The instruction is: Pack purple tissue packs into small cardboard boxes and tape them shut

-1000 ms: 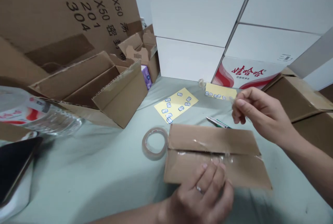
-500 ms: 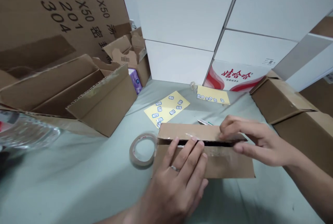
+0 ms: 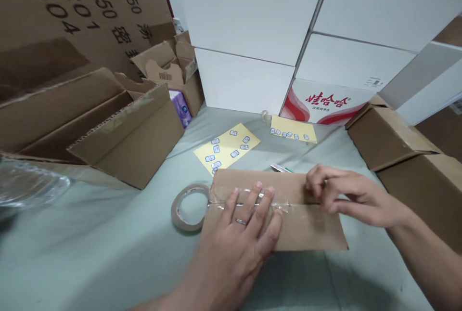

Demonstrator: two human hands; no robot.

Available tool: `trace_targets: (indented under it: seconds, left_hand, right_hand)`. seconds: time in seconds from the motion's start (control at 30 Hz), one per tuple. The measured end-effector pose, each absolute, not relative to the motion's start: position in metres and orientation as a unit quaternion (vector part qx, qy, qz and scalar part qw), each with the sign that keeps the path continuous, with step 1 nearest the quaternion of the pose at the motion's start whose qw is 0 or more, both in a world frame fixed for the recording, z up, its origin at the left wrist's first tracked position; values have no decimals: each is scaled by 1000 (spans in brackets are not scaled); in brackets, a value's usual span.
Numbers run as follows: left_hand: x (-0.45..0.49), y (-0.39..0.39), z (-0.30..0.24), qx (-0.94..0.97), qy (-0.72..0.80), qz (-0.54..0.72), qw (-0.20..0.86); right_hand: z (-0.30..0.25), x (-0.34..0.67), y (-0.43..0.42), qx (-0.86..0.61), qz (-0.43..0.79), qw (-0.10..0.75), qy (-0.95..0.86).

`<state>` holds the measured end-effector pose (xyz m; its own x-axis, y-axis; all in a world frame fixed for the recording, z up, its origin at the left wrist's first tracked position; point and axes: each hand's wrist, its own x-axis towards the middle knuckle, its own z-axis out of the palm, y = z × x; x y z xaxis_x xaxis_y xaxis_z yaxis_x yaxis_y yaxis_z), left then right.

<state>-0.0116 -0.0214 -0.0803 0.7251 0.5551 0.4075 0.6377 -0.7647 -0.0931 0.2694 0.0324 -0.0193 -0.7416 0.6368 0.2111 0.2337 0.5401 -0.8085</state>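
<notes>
A small brown cardboard box (image 3: 306, 234) lies before me with its two top flaps meeting at a middle seam. Clear, wrinkled tape (image 3: 281, 203) shows along that seam. My left hand (image 3: 241, 239), with a ring on one finger, rests flat on the flaps with its fingers spread. Over the right end of the box, my right hand (image 3: 346, 195) has its fingers curled and the thumb close to them; whatever is between them is hidden. A roll of tape (image 3: 180, 222) lies by the box's left side. Behind the box, a knife-like blade (image 3: 278, 168) partly shows.
Two yellow sheets with small stickers, one nearer (image 3: 225, 149) and one farther (image 3: 294, 129), lie behind. An open carton (image 3: 144, 142) and a clear plastic package (image 3: 32, 183) stand left. Brown boxes (image 3: 411, 166) line the right; white cartons (image 3: 245, 80) form the back.
The dark gap between the flaps has closed under my left hand, whose fingers have spread. My right fingers have curled in from their wider grip across the gap. The view has shifted slightly.
</notes>
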Motion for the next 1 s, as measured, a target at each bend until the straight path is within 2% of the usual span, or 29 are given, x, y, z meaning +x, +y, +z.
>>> trace_targets:
  seconds: [0.17,0.27,0.37,0.53,0.67,0.87,1.0]
  left_hand:
    - [-8,-23,-83,-915,-328,-197,130]
    - [-7,-22,-82,-911,-330,-209,130]
    - [-7,-22,-77,-911,-326,-213,136]
    - [-11,-23,-66,-918,-318,-202,120]
    - [-12,-25,-69,-912,-314,-244,98]
    - [-13,-27,-83,-908,-265,-276,167]
    - [-16,-26,-83,-918,-236,-249,197]
  right_hand:
    - [-32,329,39,-356,414,485,-683]
    - [-43,326,43,-413,400,520,-631]
    - [-43,297,40,-413,405,459,-674]
    - [-24,252,29,-337,371,282,-818]
    - [-14,236,34,-308,319,149,-884]
    - [-13,221,43,-275,263,107,-919]
    - [-5,213,52,-251,318,68,-912]
